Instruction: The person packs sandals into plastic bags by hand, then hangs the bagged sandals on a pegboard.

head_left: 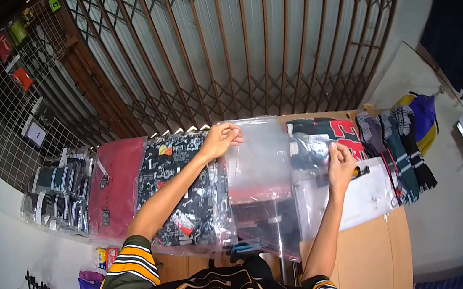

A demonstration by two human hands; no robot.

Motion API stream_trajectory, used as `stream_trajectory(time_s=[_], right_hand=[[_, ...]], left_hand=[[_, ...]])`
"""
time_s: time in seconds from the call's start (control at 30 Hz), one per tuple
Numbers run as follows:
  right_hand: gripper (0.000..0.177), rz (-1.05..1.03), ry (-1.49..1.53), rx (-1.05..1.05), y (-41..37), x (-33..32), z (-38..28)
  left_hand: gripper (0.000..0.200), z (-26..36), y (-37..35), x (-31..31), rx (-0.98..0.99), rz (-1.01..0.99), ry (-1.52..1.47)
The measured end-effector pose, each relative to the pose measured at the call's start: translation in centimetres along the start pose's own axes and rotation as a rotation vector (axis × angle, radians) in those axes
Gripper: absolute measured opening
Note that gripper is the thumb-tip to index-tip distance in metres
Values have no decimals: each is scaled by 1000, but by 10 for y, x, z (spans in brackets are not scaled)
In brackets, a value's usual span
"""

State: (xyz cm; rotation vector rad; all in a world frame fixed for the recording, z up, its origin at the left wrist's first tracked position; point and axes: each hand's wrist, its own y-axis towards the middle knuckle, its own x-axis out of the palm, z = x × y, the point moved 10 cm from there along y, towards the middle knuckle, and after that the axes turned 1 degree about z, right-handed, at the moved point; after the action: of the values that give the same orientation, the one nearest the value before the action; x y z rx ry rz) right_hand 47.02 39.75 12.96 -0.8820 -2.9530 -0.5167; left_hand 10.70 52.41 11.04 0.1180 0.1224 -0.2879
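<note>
A clear plastic bag (258, 148) lies over the middle of the table, with dark and red folded cloth showing in its lower part. My left hand (223, 141) is closed in a pinch at the bag's upper left edge. Level with it on the right, my right hand (340, 167) pinches clear film that seems to belong to the same bag. Beneath my left forearm is a black patterned garment (176, 196) in plastic. Just behind my right hand sits a dark folded garment with red lettering (344, 128), and below it a white sheet-like packet (365, 191).
A red packed garment (116, 184) and stacked packs of socks (60, 191) are at the left. More socks (401, 149) lie at the right end of the cardboard-coloured table (380, 250). A folding metal gate (217, 40) stands behind; a wire rack (5, 78) hangs far left.
</note>
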Motion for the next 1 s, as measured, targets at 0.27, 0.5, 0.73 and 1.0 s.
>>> stream_trajectory(time_s=[0.27,0.5,0.73,1.0], right_hand=[[41,119,-349,-170,-2,67,-3],[45,-261,-420,-201,-92,133,86],[45,-467,-479,-16,-132,151,150],[42,-459,-359,107,-132,149,188]], left_hand=[[17,-63,112,-73,-102,226,61],[12,-109,157,-113,-256,409,170],[18,-135,166,-137,-131,479,761],[35,-84,87,43,138,-297,896]])
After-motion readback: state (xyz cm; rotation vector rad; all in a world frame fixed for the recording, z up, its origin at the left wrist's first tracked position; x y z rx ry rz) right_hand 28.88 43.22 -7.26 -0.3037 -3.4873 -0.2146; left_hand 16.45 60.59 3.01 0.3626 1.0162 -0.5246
